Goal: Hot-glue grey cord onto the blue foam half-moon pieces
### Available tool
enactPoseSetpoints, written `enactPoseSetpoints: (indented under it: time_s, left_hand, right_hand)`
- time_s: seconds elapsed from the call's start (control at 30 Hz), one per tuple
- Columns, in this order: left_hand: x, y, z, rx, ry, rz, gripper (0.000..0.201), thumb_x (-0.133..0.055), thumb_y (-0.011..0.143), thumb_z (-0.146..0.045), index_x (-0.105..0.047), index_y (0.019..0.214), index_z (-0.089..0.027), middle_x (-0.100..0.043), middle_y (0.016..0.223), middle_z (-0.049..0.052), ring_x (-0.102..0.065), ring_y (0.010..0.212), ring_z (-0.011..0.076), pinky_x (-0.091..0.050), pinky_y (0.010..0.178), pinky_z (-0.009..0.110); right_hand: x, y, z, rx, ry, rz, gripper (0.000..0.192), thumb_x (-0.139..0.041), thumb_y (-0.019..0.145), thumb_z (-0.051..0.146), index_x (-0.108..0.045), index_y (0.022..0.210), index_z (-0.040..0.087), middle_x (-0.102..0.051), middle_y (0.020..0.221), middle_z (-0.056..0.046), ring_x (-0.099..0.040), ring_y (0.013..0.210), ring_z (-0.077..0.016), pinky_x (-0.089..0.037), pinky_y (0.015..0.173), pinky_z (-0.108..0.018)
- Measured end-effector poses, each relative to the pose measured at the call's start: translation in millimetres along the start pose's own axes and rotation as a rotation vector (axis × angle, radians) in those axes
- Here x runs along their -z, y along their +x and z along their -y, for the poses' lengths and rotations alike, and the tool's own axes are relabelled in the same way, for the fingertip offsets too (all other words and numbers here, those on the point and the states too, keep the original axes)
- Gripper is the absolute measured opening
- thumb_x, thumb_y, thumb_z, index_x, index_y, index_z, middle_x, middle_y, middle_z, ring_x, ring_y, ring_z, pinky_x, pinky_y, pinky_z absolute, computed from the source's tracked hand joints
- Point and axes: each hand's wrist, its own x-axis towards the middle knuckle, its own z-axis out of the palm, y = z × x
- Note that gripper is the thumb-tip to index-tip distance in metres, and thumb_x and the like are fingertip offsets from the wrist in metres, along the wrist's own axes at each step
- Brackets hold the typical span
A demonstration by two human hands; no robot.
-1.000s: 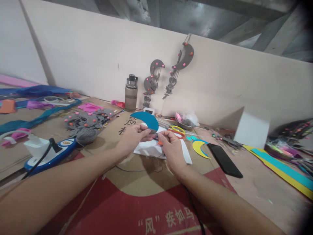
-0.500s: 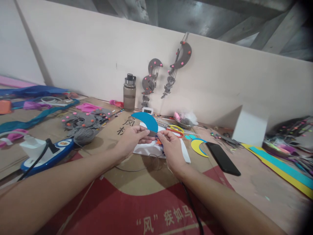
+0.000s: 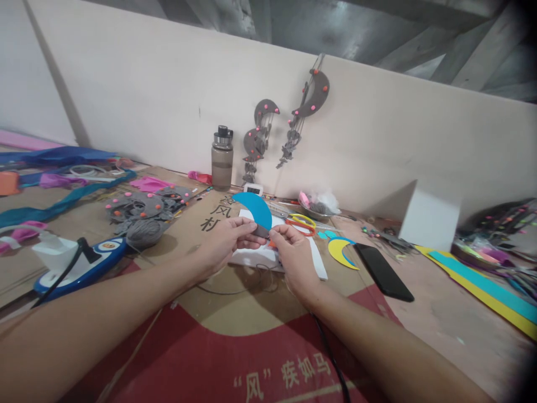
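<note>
A blue crescent cutout (image 3: 257, 209) with a grey strip along its lower edge is up between my hands, above a white sheet (image 3: 247, 256). The thumb and fingers of my left hand (image 3: 232, 238) are pinched on its lower left side. My right hand (image 3: 296, 252) pinches the lower tip, its fingertips almost meeting the left ones. A small orange bit shows beside the right thumb; what it belongs to is hidden. Thin grey cord (image 3: 229, 292) loops on the cardboard below my hands. Scissors with yellow and orange handles (image 3: 302, 221) lie just behind my right hand.
Right of my hands lie a yellow-and-blue crescent (image 3: 340, 253) and a black phone (image 3: 384, 272). A water bottle (image 3: 222, 159) stands by the wall. Grey yarn (image 3: 145, 232) and a blue power strip (image 3: 107, 252) are on the left. A black cable (image 3: 329, 347) crosses the cardboard in front.
The blue crescent has shifted slightly right and turned a little, and more of its grey strip shows. Both hands keep their pinch in nearly the same place.
</note>
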Motion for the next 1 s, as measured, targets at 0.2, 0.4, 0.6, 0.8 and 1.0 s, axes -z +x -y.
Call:
enactPoseSetpoints:
  time_s: [0.2,0.4,0.6,0.8,1.0]
  left_hand:
    - [-9.2,-3.6,-0.5,-0.059,0.155,-0.073,0.021,-0.063,0.077,-0.029,-0.047,0.082,-0.015,-0.065,0.062,0.004,-0.065,0.058,0.0145,-0.052,0.06,0.028]
    - [-14.3,-5.3,7.5,-0.211,0.417,-0.053,0.029,-0.068,0.068,-0.022,-0.043,0.082,-0.017,-0.057,0.068,-0.002,-0.058,0.06,0.0106,-0.044,0.053,0.022]
    - [-9.8,-6.0,11.4,-0.263,0.528,-0.06,0.016,-0.056,0.077,-0.02,-0.042,0.083,-0.018,-0.053,0.067,-0.004,-0.055,0.059,0.0089,-0.039,0.054,0.022]
    - [-16.2,-7.8,3.3,-0.205,0.463,-0.095,0.013,-0.053,0.079,-0.023,-0.041,0.081,-0.018,-0.051,0.058,-0.005,-0.05,0.051,0.0076,-0.035,0.049,0.02]
    - [-14.5,-9.0,1.1,-0.131,0.36,-0.055,0.011,-0.052,0.078,-0.021,-0.043,0.083,-0.018,-0.053,0.051,-0.005,-0.045,0.044,0.0068,-0.03,0.043,0.019]
  right_hand:
    - [-2.5,-0.7,0.5,0.026,-0.029,-0.013,0.02,-0.06,0.073,0.037,-0.06,0.074,0.018,-0.055,0.063,0.003,-0.044,0.054,-0.0087,-0.034,0.052,-0.021]
    - [-5.7,-5.3,7.6,0.013,-0.014,0.037,0.019,-0.057,0.075,0.036,-0.058,0.074,0.017,-0.061,0.062,0.001,-0.054,0.058,-0.0117,-0.041,0.056,-0.022]
    - [-8.2,-12.7,13.6,0.102,-0.097,0.106,0.016,-0.052,0.08,0.032,-0.059,0.078,0.018,-0.061,0.068,0.002,-0.053,0.061,-0.0108,-0.041,0.058,-0.022]
    - [-6.2,-10.9,3.6,0.143,-0.15,0.058,0.011,-0.051,0.082,0.031,-0.053,0.084,0.02,-0.054,0.071,0.003,-0.046,0.062,-0.0109,-0.038,0.059,-0.023]
    - [-6.4,-7.6,-2.1,0.073,-0.11,0.056,0.014,-0.051,0.082,0.034,-0.049,0.087,0.021,-0.048,0.066,0.005,-0.044,0.057,-0.0108,-0.037,0.054,-0.023]
